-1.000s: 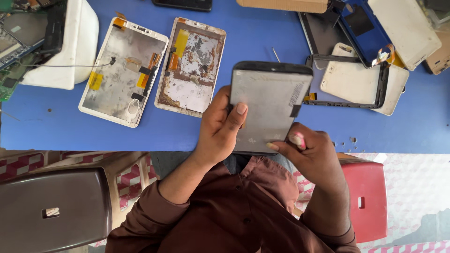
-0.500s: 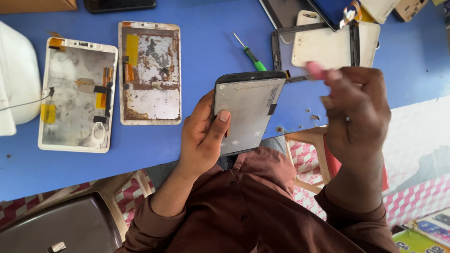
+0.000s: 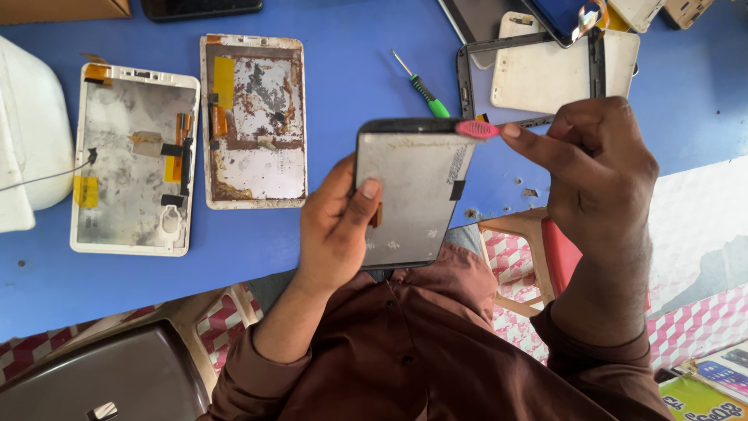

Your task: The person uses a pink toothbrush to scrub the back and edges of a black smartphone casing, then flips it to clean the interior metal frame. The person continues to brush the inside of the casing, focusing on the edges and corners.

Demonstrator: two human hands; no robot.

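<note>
The left hand point(image 3: 335, 226) grips a tablet screen panel point(image 3: 409, 195), fingers wrapped behind its near-left edge and the thumb point(image 3: 360, 204) pressed flat on the grey metal backing that faces up. The panel rises up and to the right of that hand, above the blue table point(image 3: 351, 86) edge and the person's brown shirt point(image 3: 421, 343). Its long axis runs away from the body, tilted slightly to the right, with the dark-rimmed far end pointing toward the back of the table.

The right hand point(image 3: 596, 168) sits to the right of the panel, fingers pinched on a pink pry pick point(image 3: 477, 129). The pick lies roughly level and points left from the fingertips, its tip touching the panel's far right corner.

Left of the left hand, flat on the table, lie two opened tablet shells side by side: a rust-stained back cover point(image 3: 255, 121) nearer, and a white housing point(image 3: 134, 160) with yellow tape patches farther left, both with long axes running away from the body. Just beyond the panel's far end lies a green-handled screwdriver point(image 3: 421, 87). Beyond the right hand rests a dark tablet frame point(image 3: 530, 78) over a white panel. Under the right wrist stands a red stool point(image 3: 561, 249)
</note>
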